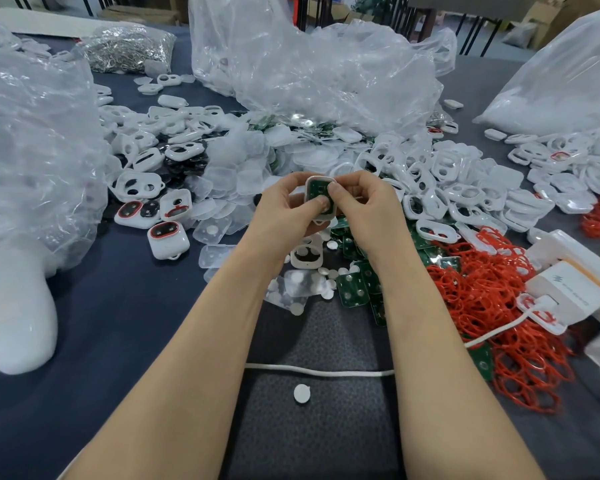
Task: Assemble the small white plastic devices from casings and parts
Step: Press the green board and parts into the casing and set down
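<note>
A small white casing (311,184) with a green circuit board (316,190) inside it is held up in the middle of the view. My left hand (288,209) grips it from the left, thumb pressing on the board. My right hand (364,199) grips it from the right, its thumb also on the board. Under my hands lie more green boards (355,285), white round pads (321,287) and an open white casing (306,256). Red rubber rings (482,299) are heaped to the right. Two casings with red rings (168,239) lie at the left.
Large clear plastic bags (32,140) stand at the left, back centre and right. White casings (447,188) cover the table's middle and right. A white box (565,289) with a cord (319,371) sits at the right. A lone white pad (302,393) lies near me on the dark cloth.
</note>
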Demonstrator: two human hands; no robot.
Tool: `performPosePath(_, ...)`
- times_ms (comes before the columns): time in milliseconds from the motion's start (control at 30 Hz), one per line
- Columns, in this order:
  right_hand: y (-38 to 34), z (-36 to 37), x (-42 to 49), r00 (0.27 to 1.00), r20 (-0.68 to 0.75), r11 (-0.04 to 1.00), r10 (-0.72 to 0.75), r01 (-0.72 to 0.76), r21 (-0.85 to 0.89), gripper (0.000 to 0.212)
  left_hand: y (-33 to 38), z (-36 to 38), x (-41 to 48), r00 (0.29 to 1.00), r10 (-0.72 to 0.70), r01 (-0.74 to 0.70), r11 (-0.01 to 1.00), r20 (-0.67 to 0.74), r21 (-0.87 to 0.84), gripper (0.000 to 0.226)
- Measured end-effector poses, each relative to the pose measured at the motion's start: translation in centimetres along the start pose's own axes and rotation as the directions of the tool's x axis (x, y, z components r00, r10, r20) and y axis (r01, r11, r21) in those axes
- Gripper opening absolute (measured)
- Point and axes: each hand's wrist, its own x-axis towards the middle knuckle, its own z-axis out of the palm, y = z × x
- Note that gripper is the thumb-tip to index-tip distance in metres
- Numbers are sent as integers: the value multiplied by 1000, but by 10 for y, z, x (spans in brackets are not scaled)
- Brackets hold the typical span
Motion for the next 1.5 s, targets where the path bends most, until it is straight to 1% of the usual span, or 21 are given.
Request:
performPosePath(167,-1,-1,-1,1000,2,1000,13,-13,3,10,1,-1,0,999,-30,31,999,37,-35,22)
performPosePath(267,-2,-1,-1,1000,0,1000,26,-26,8,5,1,-2,1,997,-68,71,994,42,-87,21)
performPosePath(367,-2,-1,0,999,-5,999,36,-36,10,5,2,-1,1,992,-109,117,981,55,-155,22)
performPosePath(500,-3,-1,0,1000,0,1000,31,-31,-4,3,4,-1,-1,990,-129,140,969,64,-204,19)
performPosePath(700,-1,-3,0,1000,15,1000,7,-7,-19,12,5,-1,-2,990,-135,141,976,45,-168,24)
performPosePath(900,1,-3,1,1000,14,999,-4,5,-46,5,3,1,-2,990,-135,138,978,30,-159,20)
performPosePath(1033,3,-4,2,1000,8,999,4,-4,-51,4,4,0,-2,986,-158,165,965,51,-201,16)
performPosePath(1100,3,-4,2,1000,1,999,9,-9,-49,6,5,0,-2,985,-165,173,960,56,-219,18)
performPosePath(1500,2,-4,1,1000,17,998,6,-5,-66,6,5,0,-2,986,-163,164,973,20,-162,20)
